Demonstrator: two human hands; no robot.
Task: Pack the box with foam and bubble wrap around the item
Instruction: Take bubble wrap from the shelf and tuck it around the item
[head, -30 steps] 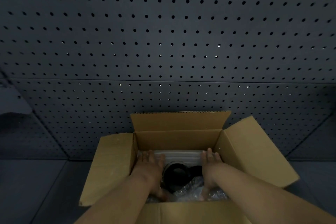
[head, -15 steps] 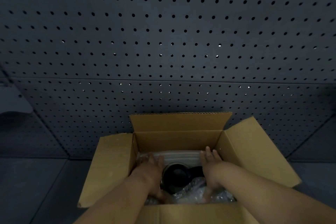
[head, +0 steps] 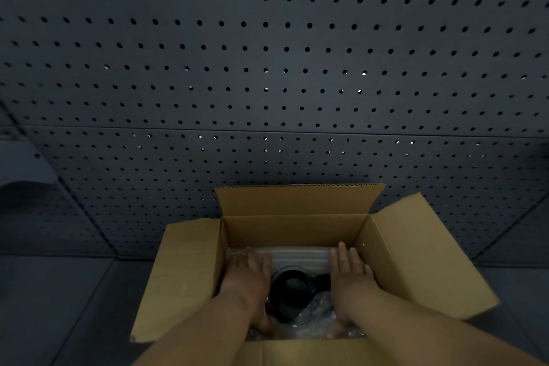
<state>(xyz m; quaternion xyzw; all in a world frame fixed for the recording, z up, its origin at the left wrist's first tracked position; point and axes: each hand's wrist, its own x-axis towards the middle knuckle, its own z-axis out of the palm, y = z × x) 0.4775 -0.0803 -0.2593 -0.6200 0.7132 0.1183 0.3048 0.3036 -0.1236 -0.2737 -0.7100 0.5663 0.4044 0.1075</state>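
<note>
Head view shows an open cardboard box with its four flaps folded out, standing against a dark pegboard wall. Inside, a black round item sits near the middle, a ribbed white foam sheet lies behind it against the far wall, and bubble wrap is bunched at the near side. Left hand rests flat, fingers straight, on wrap to the left of the item; right hand lies likewise flat to its right. Neither hand grips anything; both appear to press the padding down. Risks, in my judgement: uneven pressure could tip or shift the item toward one wall, leaving that side thinly padded; the top of the item is uncovered and would take any knock through the lid; loose wrap at the near edge may spring up once the hands lift. Whether padding lies beneath the item cannot be told. Clearances: each hand sits between the item and a side wall with little room to spare, so withdrawal is best made straight upward. The raised far flap and the splayed right flap bound the opening; the space above it is unobstructed.
</note>
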